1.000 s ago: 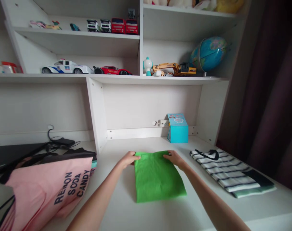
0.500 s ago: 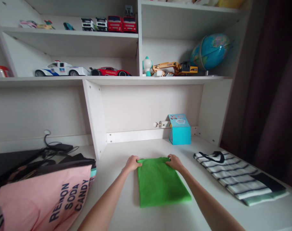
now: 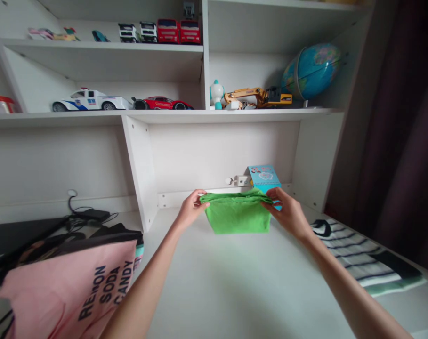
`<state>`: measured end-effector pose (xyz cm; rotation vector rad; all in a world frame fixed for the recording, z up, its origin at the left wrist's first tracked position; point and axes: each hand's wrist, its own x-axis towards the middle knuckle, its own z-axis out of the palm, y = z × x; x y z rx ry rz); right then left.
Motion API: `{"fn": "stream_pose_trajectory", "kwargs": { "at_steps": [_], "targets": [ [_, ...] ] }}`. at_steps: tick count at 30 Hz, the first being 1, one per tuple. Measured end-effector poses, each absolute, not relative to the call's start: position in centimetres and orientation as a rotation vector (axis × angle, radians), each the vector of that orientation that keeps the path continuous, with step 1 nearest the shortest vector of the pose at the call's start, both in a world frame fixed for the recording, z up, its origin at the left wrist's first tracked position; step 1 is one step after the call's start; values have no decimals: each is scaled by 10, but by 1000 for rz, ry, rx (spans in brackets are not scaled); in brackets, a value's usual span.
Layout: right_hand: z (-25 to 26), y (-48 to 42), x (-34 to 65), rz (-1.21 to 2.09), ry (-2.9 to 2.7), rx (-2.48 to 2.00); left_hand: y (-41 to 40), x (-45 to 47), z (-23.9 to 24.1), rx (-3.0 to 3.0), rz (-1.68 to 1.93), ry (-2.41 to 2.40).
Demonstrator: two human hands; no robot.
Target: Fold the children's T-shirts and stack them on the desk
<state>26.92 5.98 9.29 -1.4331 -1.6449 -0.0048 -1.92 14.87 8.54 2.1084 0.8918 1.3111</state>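
Now green cloth (image 3: 239,217): lifted off desk (image 3: 206,287) vs. earlier, hanging twd back edge.
L hand (image 3: 191,208): pinching its L top corner.
R hand (image 3: 287,212): pinching R top corner.
Desk: prob. no longer bears cloth's wt.

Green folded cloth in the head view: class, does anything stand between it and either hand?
Nothing visible does: the left hand and the right hand each grip an end of the green cloth's top edge. The blue calendar stands behind the cloth, partly hidden, not in between.
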Motion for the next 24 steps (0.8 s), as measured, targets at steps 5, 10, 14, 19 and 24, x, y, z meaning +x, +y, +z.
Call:
{"fn": "stream_pose_trajectory", "kwargs": {
  "at_steps": [5, 10, 14, 19, 24],
  "targets": [
    [86, -32, 243, 104, -2076, -1183, 135, -37, 71, 2406, 943, 977],
    [50, -40, 254, 532, -2276, -1336, 110, -27, 30, 2552, 283, 1234],
    [0, 4, 287, 375, -2198, -1561, 46, 21, 16, 2639, 422, 807],
    [-37, 12, 293, 290, -2208, -1681, -2, 54, 2, 2725, 246, 556],
    [-24, -28, 269, 214, -2194, -1763, 33, 31, 3, 2720, 289, 922]
  ]
}}
